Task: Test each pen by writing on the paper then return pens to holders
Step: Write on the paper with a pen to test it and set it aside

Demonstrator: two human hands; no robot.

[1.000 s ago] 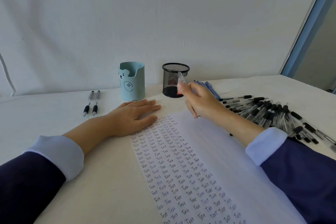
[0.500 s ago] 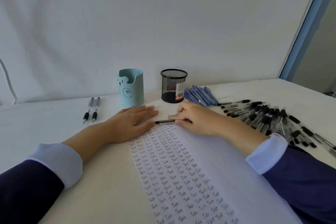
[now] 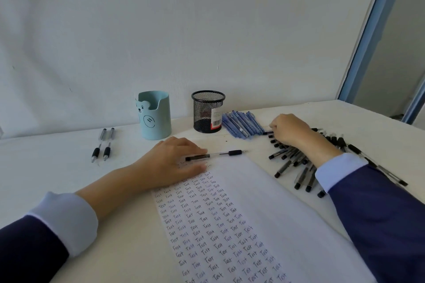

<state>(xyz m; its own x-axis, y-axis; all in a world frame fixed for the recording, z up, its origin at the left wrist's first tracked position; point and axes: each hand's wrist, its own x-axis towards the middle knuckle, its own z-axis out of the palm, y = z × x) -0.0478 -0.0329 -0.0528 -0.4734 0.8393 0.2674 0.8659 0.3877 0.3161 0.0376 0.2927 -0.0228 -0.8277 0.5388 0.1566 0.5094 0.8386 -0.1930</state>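
You're picking the next one: your right grip (image 3: 287, 130) curls into the black pens (image 3: 281, 169) at 2 o'clock from the paper (image 3: 264, 190), but I can't tell whether it pinches one. Your left grip (image 3: 174, 161) lies spread on the paper. Next, lift one pen free.

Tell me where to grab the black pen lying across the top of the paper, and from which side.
Take the black pen by its dark grip sleeve near the tip, from above on the right. It lies flat along the top edge of the paper, its other end sits by the left hand, and the right end is free.
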